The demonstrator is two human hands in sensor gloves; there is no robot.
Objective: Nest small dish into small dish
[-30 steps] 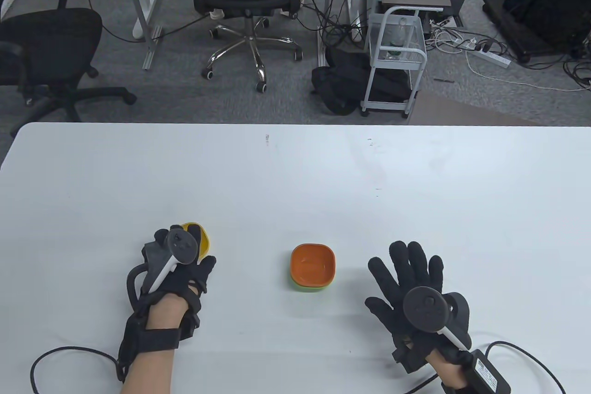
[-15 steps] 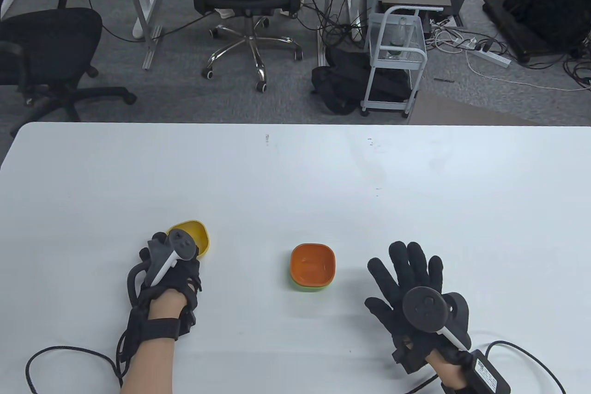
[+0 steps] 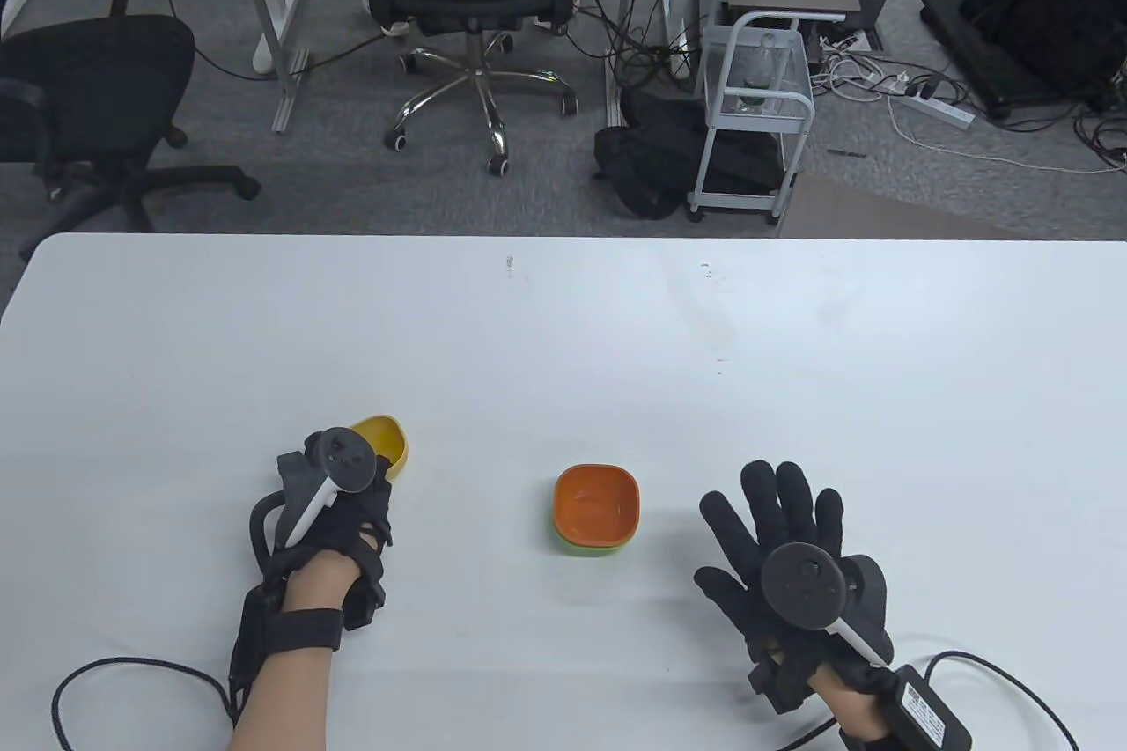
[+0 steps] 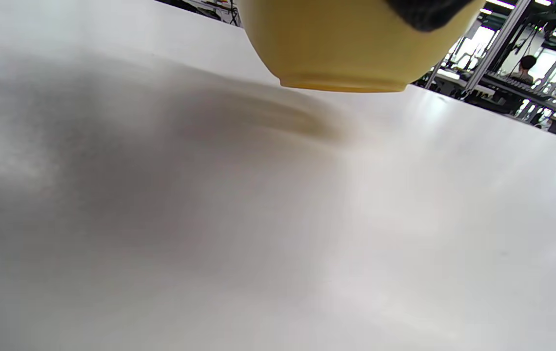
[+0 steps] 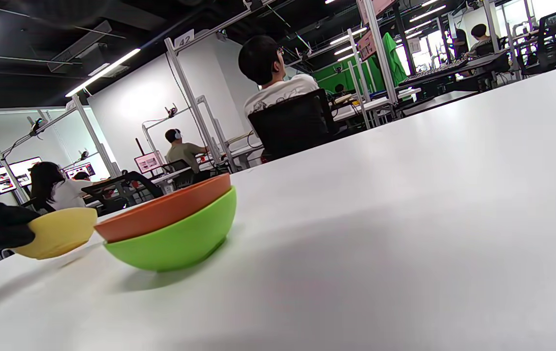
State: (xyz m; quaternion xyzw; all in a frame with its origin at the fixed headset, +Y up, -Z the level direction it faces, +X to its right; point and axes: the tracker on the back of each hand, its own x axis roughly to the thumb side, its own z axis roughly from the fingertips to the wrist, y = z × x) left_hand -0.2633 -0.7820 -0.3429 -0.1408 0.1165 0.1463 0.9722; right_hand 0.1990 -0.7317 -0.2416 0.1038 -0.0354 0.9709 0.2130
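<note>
My left hand [image 3: 348,487] grips a small yellow dish [image 3: 385,439] and holds it lifted a little above the table; the left wrist view shows its underside [image 4: 346,44] clear of the surface with a shadow beneath. An orange dish [image 3: 596,504] sits nested inside a green dish [image 3: 588,550] at the table's middle front, to the right of the yellow one. The stack also shows in the right wrist view [image 5: 170,219], with the yellow dish [image 5: 58,236] at far left. My right hand [image 3: 779,522] lies flat on the table, fingers spread, just right of the stack, holding nothing.
The white table [image 3: 563,328] stretches wide behind the dishes. Cables trail from both wrists along the front edge [image 3: 132,672]. Office chairs [image 3: 467,3] and a white cart [image 3: 753,108] stand on the floor beyond the far edge.
My left hand closed around the yellow dish and lifted it off the table, shifting slightly up and right. The right hand and the orange-green stack have not moved.
</note>
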